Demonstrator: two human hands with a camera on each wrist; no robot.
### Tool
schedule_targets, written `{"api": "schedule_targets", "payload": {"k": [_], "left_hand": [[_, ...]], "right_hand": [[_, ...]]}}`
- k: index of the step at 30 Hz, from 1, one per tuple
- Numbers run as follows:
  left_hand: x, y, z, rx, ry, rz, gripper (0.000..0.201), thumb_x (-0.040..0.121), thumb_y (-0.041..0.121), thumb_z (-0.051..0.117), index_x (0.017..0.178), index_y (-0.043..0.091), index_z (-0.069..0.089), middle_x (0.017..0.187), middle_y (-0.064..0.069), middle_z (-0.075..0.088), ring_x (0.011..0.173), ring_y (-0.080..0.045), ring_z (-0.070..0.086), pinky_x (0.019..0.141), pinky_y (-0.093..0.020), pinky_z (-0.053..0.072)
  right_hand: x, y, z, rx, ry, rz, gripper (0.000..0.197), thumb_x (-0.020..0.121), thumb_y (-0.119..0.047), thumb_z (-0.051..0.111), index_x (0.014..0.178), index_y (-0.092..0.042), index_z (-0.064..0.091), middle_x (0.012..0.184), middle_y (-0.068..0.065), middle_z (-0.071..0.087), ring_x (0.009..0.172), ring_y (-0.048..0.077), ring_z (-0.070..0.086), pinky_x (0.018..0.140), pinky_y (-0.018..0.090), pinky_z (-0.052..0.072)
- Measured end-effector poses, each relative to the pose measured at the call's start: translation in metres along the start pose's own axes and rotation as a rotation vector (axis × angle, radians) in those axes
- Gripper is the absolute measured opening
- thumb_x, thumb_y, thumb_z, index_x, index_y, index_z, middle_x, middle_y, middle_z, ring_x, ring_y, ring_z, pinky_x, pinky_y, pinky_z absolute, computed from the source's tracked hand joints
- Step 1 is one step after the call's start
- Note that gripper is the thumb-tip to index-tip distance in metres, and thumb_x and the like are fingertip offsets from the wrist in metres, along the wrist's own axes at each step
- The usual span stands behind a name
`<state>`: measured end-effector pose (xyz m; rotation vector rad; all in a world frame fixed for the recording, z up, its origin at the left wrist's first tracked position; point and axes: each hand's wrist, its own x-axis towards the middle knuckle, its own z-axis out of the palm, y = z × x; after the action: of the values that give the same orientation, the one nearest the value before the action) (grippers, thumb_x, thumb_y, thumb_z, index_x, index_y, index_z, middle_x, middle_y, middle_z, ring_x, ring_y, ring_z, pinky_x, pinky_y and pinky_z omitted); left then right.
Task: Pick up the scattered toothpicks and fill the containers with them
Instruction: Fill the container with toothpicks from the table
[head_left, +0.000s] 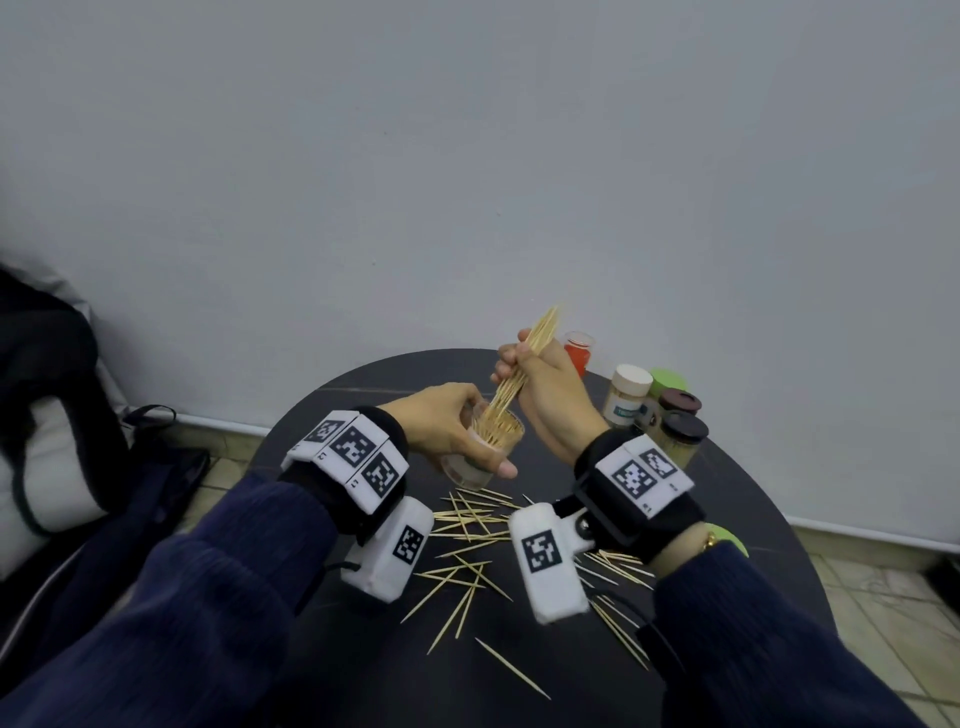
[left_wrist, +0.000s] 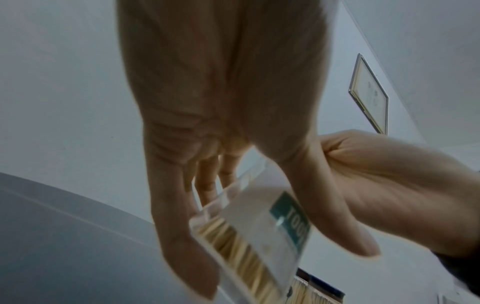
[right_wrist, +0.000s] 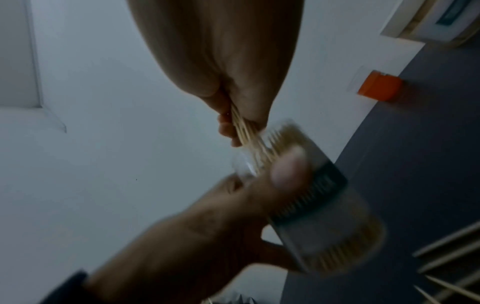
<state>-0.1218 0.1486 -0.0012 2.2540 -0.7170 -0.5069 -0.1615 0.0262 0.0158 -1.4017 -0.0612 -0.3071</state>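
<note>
- Head view showed the left hand (head_left: 447, 421) wrapped round a clear container (head_left: 488, 452), thumb across its front, holding it raised above the round dark table (head_left: 727, 493).
- That container was already packed with upright toothpicks and stood open at the top, tilted slightly.
- Above it the right hand (head_left: 545, 384) had its fingers curled tight on a bundle of toothpicks (head_left: 524, 364), whose lower ends reached the container's mouth while the upper ends fanned out past the knuckles.
- Right wrist view gave the same grip, blurred: the bundle (right_wrist: 246, 131) left the fist and met the container (right_wrist: 319, 205).
- Left wrist view showed a teal label on the container (left_wrist: 259, 232), with fingers (left_wrist: 179, 205) along its side.
- Scattered toothpicks (head_left: 467, 551) lay on the table below and between both wrists, crossing one another.
- Toward the table's far right stood a white-lidded jar (head_left: 628, 395), two dark-lidded jars (head_left: 680, 436), a green lid (head_left: 667, 379) and a small orange container (head_left: 577, 351).
- Each wrist wore a band with black-and-white markers.
</note>
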Motion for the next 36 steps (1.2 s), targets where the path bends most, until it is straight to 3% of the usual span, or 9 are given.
{"api": "schedule_targets", "payload": {"k": [3, 6, 10, 17, 21, 26, 29, 31, 36], "left_hand": [[0.002, -0.001, -0.002, 0.035, 0.040, 0.007, 0.093, 0.036, 0.065, 0.081, 0.111, 0.019, 0.052, 0.108, -0.001, 0.064, 0.099, -0.015, 0.062, 0.089, -0.039, 0.053], [0.000, -0.001, -0.001, 0.003, 0.086, 0.021, 0.078, 0.053, 0.055, 0.084, 0.113, 0.017, 0.053, 0.108, -0.001, 0.064, 0.098, -0.016, 0.062, 0.086, -0.038, 0.054], [0.002, -0.004, -0.003, -0.031, 0.171, 0.044, 0.068, 0.064, 0.047, 0.081, 0.118, 0.017, 0.052, 0.110, 0.002, 0.064, 0.098, -0.013, 0.061, 0.087, -0.034, 0.053], [0.001, -0.003, -0.002, -0.018, 0.172, 0.042, 0.060, 0.070, 0.035, 0.079, 0.119, 0.016, 0.050, 0.109, -0.001, 0.061, 0.100, -0.017, 0.060, 0.087, -0.035, 0.053], [0.003, -0.006, -0.003, -0.019, 0.152, 0.048, 0.063, 0.068, 0.036, 0.081, 0.120, 0.016, 0.052, 0.108, -0.001, 0.063, 0.098, -0.017, 0.061, 0.087, -0.037, 0.054], [0.005, -0.007, -0.002, -0.047, 0.130, 0.083, 0.061, 0.067, 0.040, 0.081, 0.117, 0.019, 0.053, 0.107, 0.000, 0.064, 0.098, -0.015, 0.062, 0.087, -0.035, 0.054], [0.004, -0.005, -0.001, -0.060, 0.111, 0.087, 0.057, 0.066, 0.042, 0.081, 0.110, 0.020, 0.052, 0.103, 0.001, 0.062, 0.092, -0.013, 0.061, 0.077, -0.031, 0.056], [0.005, -0.004, -0.001, -0.053, 0.092, 0.079, 0.049, 0.066, 0.041, 0.080, 0.099, 0.022, 0.050, 0.095, 0.002, 0.060, 0.083, -0.010, 0.058, 0.065, -0.025, 0.051], [0.004, -0.001, 0.001, -0.007, 0.051, 0.093, 0.048, 0.067, 0.042, 0.080, 0.097, 0.021, 0.049, 0.088, 0.007, 0.057, 0.077, -0.006, 0.054, 0.062, -0.019, 0.042]], "right_hand": [[-0.003, 0.006, 0.004, -0.029, -0.005, 0.044, 0.013, 0.102, -0.007, 0.027, 0.101, -0.013, 0.038, 0.075, 0.000, 0.045, 0.066, 0.009, 0.048, 0.058, 0.017, 0.048], [-0.006, 0.008, 0.005, -0.026, -0.001, 0.050, 0.010, 0.102, -0.008, 0.029, 0.105, -0.011, 0.038, 0.076, 0.000, 0.048, 0.069, 0.011, 0.051, 0.065, 0.022, 0.049], [-0.008, 0.013, 0.005, -0.065, 0.032, 0.035, 0.012, 0.101, -0.009, 0.032, 0.106, -0.008, 0.043, 0.082, 0.002, 0.056, 0.075, 0.010, 0.057, 0.063, 0.011, 0.050], [-0.014, 0.023, 0.009, -0.328, -0.005, 0.135, 0.025, 0.100, -0.018, 0.039, 0.114, -0.016, 0.059, 0.129, 0.011, 0.054, 0.116, 0.019, 0.054, 0.100, 0.038, 0.044], [-0.017, 0.019, 0.003, -0.301, -0.029, 0.117, 0.021, 0.098, -0.009, 0.042, 0.111, -0.010, 0.058, 0.111, 0.006, 0.060, 0.092, 0.008, 0.059, 0.074, 0.011, 0.049], [-0.020, 0.010, -0.001, -0.225, -0.069, 0.105, 0.018, 0.095, -0.010, 0.047, 0.109, -0.007, 0.058, 0.091, -0.003, 0.062, 0.080, 0.004, 0.059, 0.058, 0.008, 0.048], [-0.020, 0.007, -0.002, -0.256, -0.038, 0.050, 0.026, 0.096, -0.022, 0.045, 0.106, -0.004, 0.061, 0.109, 0.004, 0.062, 0.096, 0.010, 0.057, 0.072, 0.009, 0.047], [-0.019, 0.007, -0.004, -0.290, -0.027, 0.012, 0.029, 0.097, -0.030, 0.040, 0.094, -0.012, 0.063, 0.122, 0.007, 0.058, 0.111, 0.015, 0.053, 0.091, 0.021, 0.044], [-0.017, 0.009, -0.005, -0.259, 0.029, -0.027, 0.038, 0.101, -0.028, 0.030, 0.074, -0.021, 0.056, 0.111, 0.003, 0.065, 0.111, 0.013, 0.054, 0.107, 0.041, 0.035]]}}
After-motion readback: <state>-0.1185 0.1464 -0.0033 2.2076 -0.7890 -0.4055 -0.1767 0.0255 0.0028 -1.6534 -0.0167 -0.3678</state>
